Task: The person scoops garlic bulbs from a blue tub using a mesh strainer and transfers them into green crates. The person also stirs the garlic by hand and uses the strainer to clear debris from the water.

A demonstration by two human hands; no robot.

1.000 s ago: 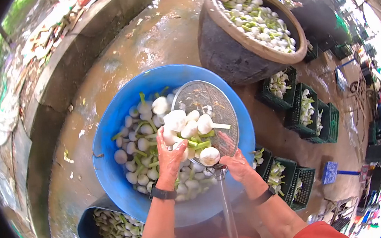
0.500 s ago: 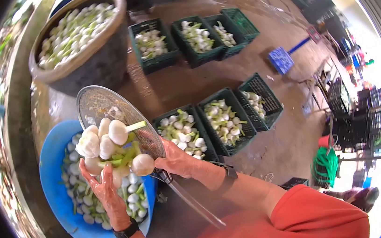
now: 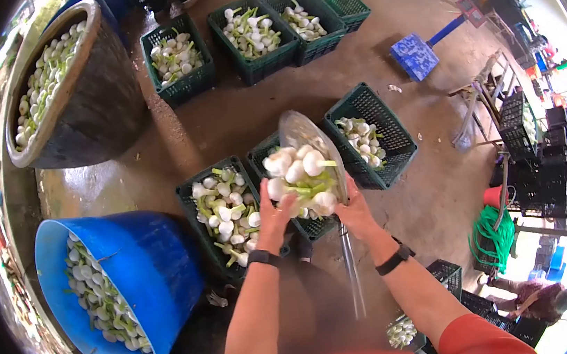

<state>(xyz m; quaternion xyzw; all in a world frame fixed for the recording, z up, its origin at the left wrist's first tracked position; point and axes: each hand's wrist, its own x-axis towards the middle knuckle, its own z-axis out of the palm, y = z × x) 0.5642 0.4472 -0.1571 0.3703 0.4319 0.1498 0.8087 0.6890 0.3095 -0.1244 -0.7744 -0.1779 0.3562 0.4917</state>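
A round mesh strainer [image 3: 311, 132] is tilted on its side over the middle green crate [image 3: 263, 148], with white bulbs [image 3: 295, 171] with green stems heaped against it. My right hand [image 3: 357, 212] grips the strainer's rim near its metal handle. At the heap's left side, my left hand [image 3: 275, 216] presses against the bulbs, fingers partly hidden. Bulbs also lie in the crate to the left [image 3: 192, 222] and in the crate to the right [image 3: 391, 138].
A blue tub [image 3: 161, 268] of bulbs stands at the left, below a large clay pot [image 3: 97, 104]. More green crates [image 3: 182, 89] line the back. A blue scale [image 3: 414, 57] stands at the back right. A person [image 3: 538, 298] is at the lower right.
Both hands and the strainer with its bulbs have moved right, from above the blue tub to above the middle crate. The camera view has shifted too.
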